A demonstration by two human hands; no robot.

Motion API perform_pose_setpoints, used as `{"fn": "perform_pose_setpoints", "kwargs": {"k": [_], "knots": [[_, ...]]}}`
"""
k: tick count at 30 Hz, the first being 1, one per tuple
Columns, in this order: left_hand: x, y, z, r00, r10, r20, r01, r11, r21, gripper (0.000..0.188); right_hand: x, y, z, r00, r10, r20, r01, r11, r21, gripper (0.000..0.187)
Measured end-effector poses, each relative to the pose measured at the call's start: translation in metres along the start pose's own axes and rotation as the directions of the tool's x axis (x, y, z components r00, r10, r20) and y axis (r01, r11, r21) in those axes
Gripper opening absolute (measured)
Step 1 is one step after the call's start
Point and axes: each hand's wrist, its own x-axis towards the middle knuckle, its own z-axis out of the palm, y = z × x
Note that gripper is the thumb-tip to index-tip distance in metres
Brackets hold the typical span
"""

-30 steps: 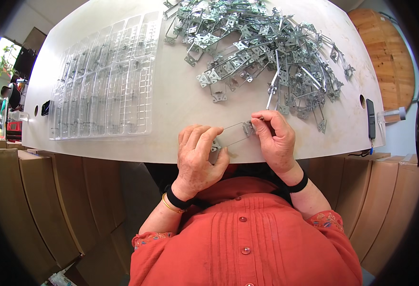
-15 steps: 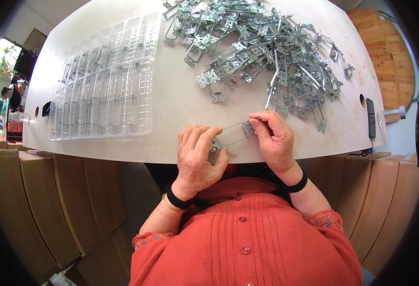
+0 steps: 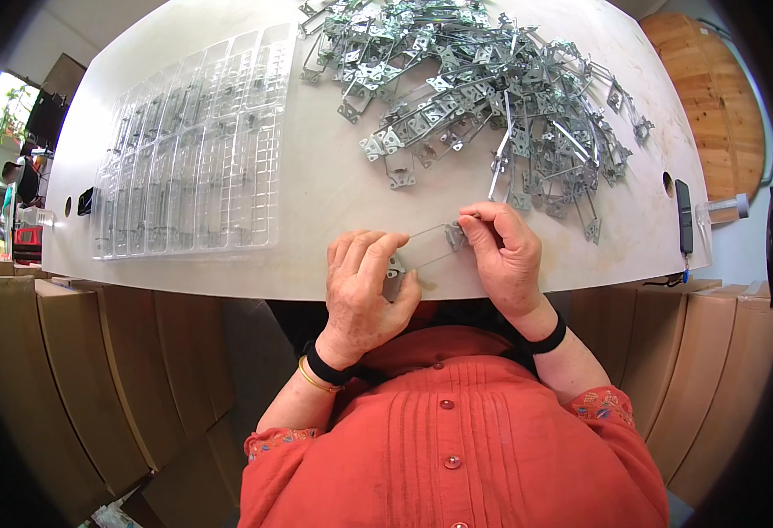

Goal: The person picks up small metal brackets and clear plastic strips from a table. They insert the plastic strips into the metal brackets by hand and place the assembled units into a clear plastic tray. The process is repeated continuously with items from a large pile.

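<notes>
Between my two hands, just above the table's near edge, is a metal bracket assembly: two small stamped plates joined by a pair of thin wires. My left hand grips the plate at its left end between thumb and fingers, which partly cover it. At the other end, my right hand pinches near the right plate with thumb and forefinger; whether a small part sits in that pinch is hidden. Beyond my hands lies a large tangled pile of similar metal brackets.
A clear plastic compartment tray with metal parts in it lies on the left of the white table. A dark flat device and a clear tube are at the right edge. Cardboard boxes stand below on both sides.
Almost nothing differs. Both hands keep the same hold on the bracket assembly, with only a very slight shift.
</notes>
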Motion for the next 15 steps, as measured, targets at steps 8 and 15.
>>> {"fn": "perform_pose_setpoints", "kwargs": {"k": [8,15], "knots": [[-0.0015,0.0001,0.0026,0.999,-0.041,-0.035,0.042,0.999,0.020,0.046,-0.0056,0.0032,-0.0011,0.996,0.042,-0.075,-0.030,0.989,0.144,0.012],[-0.0017,0.0010,0.0043,0.998,-0.050,-0.048,0.052,0.998,0.031,0.046,-0.0059,0.0016,-0.0028,0.999,-0.001,-0.043,0.005,0.996,0.085,0.010]]}}
